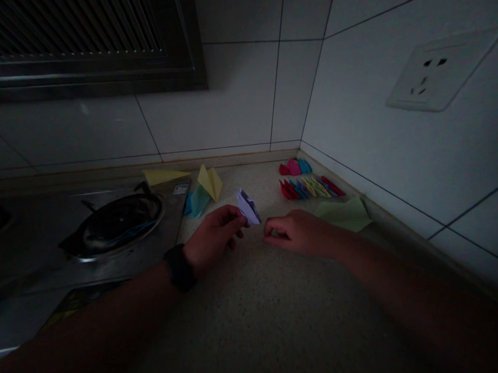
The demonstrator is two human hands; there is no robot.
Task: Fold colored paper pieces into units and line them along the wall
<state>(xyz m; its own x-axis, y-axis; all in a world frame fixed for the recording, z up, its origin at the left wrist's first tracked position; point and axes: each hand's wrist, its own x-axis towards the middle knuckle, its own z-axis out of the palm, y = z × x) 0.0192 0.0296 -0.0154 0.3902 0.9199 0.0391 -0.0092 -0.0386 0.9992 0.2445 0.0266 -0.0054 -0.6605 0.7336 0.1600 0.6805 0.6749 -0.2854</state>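
Note:
A folded piece of light purple paper (248, 207) with darker marks is pinched by its lower end between the thumb and fingers of my left hand (218, 232). It is held up above the countertop (258, 301). My right hand (293, 232) is just to the right, apart from the paper. Its fingers are curled in toward the thumb, and I see nothing between them. Behind my right wrist lies a sheet of pale green paper (344, 214), partly hidden by the arm.
Folded yellow paper (211, 184) and blue paper (199, 201) stand beside the gas stove (122, 219). Another yellow piece (166, 176) lies behind. A row of several coloured folded papers (312, 187) sits right, with three small pieces (294, 167) beyond. Tiled walls meet at the corner.

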